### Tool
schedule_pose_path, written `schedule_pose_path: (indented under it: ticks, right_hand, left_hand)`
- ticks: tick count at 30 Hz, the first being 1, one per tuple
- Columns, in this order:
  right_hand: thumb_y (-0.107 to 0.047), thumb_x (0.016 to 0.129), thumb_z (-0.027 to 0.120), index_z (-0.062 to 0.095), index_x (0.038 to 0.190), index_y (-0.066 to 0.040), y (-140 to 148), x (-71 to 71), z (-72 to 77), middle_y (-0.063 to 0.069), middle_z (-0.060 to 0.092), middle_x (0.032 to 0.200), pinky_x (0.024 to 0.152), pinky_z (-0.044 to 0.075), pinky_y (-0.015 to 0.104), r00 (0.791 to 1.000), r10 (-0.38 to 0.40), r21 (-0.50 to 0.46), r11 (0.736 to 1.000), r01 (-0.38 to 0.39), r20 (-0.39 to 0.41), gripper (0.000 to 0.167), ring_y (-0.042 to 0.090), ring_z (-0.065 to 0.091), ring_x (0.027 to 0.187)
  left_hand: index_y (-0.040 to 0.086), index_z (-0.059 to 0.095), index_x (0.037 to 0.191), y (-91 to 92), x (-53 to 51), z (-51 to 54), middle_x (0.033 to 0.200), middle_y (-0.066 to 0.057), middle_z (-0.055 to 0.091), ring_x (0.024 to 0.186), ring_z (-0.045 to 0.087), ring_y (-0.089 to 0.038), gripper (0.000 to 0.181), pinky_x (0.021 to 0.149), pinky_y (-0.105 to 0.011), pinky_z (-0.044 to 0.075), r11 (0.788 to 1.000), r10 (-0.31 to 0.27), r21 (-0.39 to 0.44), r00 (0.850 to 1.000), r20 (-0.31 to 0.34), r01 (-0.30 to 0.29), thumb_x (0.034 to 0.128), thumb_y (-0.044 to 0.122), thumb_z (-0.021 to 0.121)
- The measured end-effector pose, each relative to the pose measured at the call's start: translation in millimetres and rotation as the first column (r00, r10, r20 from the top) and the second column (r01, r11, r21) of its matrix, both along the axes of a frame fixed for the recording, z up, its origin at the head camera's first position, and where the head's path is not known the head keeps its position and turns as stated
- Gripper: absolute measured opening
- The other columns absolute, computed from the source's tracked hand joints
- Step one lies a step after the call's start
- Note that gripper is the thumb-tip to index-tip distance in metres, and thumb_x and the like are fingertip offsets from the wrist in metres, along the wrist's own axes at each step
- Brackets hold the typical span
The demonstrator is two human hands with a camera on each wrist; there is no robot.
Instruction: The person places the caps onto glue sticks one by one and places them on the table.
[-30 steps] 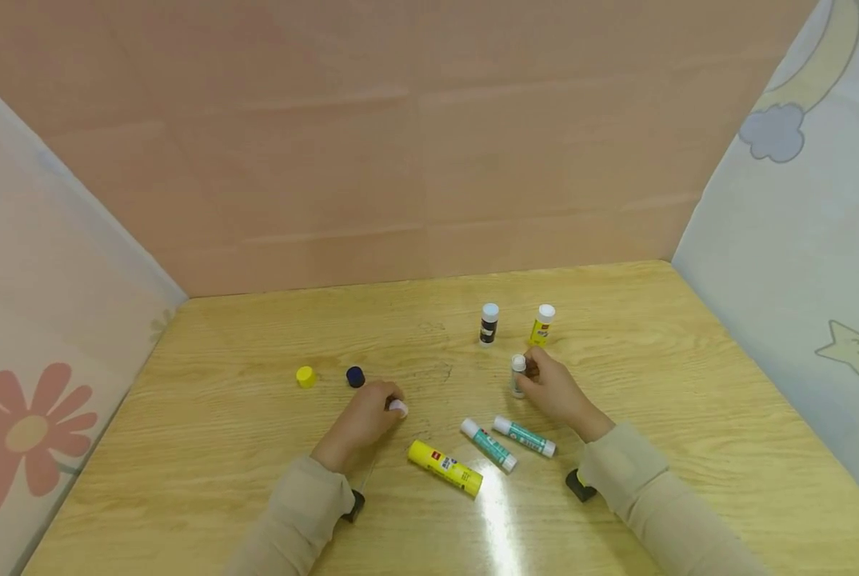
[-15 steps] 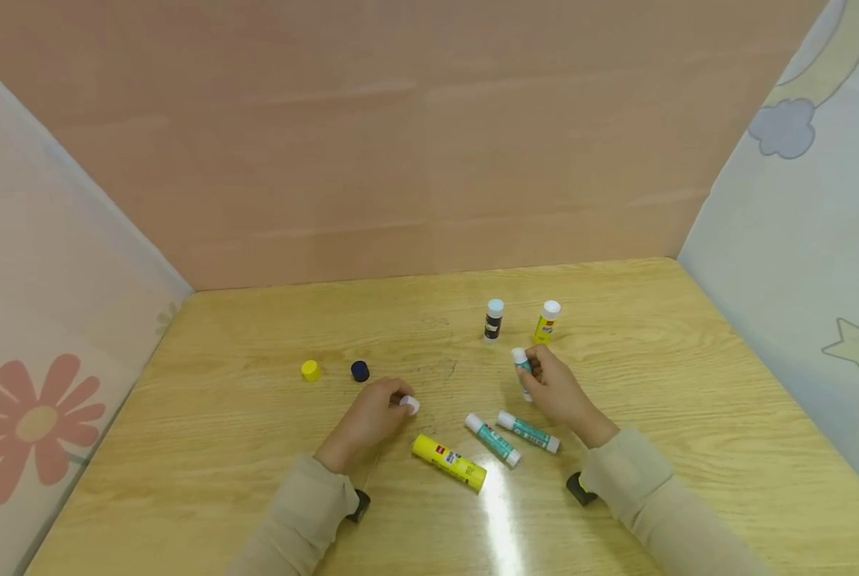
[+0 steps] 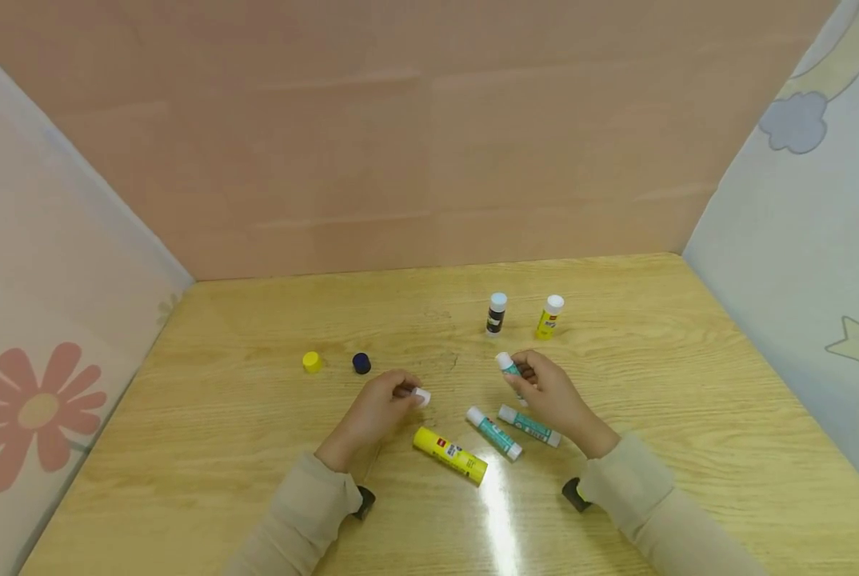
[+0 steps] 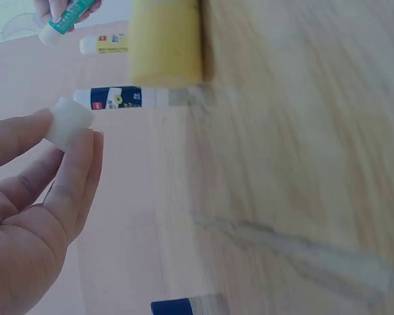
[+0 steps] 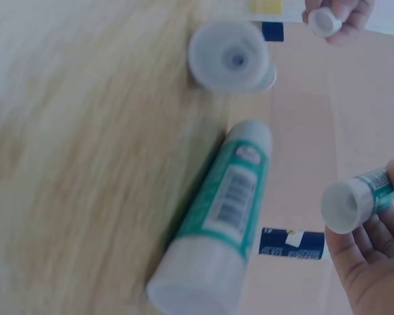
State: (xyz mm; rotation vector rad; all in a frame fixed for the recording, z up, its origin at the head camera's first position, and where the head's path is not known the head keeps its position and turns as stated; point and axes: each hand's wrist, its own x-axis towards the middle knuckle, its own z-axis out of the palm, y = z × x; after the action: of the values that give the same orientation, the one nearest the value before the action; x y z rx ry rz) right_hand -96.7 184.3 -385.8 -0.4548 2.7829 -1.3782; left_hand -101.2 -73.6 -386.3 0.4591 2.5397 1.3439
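My left grip (image 3: 382, 408) pinches a white cap (image 3: 422, 397) while my right grip (image 3: 552, 392) holds a teal glue stick (image 3: 508, 366) by its barrel above the bench (image 3: 228, 432), presumably to leave its end unobstructed.

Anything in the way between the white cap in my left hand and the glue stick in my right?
Nothing visible stands between the cap and the held stick; the yellow stick lies nearer you, off that line.
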Motion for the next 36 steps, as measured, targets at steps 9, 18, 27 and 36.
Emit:
schedule_pose_path:
  ticks: [9,18,27,36]
  right_hand:
    - [-0.008,0.083,0.057,0.052,0.1,0.002,-8,9.5,4.2,0.002,0.054,0.084,0.062,0.046,0.025,0.998,0.027,-0.013,1.0,-0.028,-0.053,0.021,0.014,0.051,0.074]
    - [-0.007,0.079,0.06,0.054,0.098,0.003,-16,19.7,10.0,0.0,0.054,0.083,0.064,0.046,0.024,0.991,0.071,-0.01,0.997,-0.072,-0.111,0.022,0.013,0.051,0.074]
    - [-0.005,0.077,0.063,0.055,0.094,0.002,-24,28.3,13.6,-0.001,0.056,0.083,0.064,0.046,0.024,0.98,0.114,-0.025,0.993,-0.119,-0.161,0.02,0.012,0.051,0.072]
    - [-0.009,0.076,0.064,0.055,0.091,-0.003,-29,31.7,13.8,-0.001,0.057,0.083,0.062,0.047,0.026,0.977,0.173,-0.044,0.983,-0.179,-0.123,0.018,0.009,0.051,0.071]
  left_hand:
    - [0.001,0.054,0.103,2.3,2.3,0.8,0.092,-0.004,0.055,0.084,0.053,-0.016,0.024,0.069,-0.026,0.046,0.994,0.026,0.11,0.999,0.042,-0.03,0.0842,0.016,0.056]
    - [-0.002,0.053,0.103,6.3,9.1,7.3,0.092,-0.007,0.055,0.083,0.054,-0.018,0.024,0.073,-0.034,0.047,0.978,0.0,0.209,0.998,0.067,-0.014,0.085,0.014,0.054]
    - [-0.001,0.052,0.103,12.4,16.8,10.9,0.094,-0.009,0.053,0.085,0.054,-0.02,0.019,0.076,-0.036,0.046,0.963,0.0,0.268,0.996,0.089,-0.024,0.0865,0.01,0.051]
    - [-0.003,0.051,0.105,16.2,20.9,14.3,0.094,-0.01,0.053,0.085,0.054,-0.02,0.021,0.076,-0.034,0.047,0.947,-0.014,0.322,0.997,0.08,-0.012,0.087,0.008,0.05]
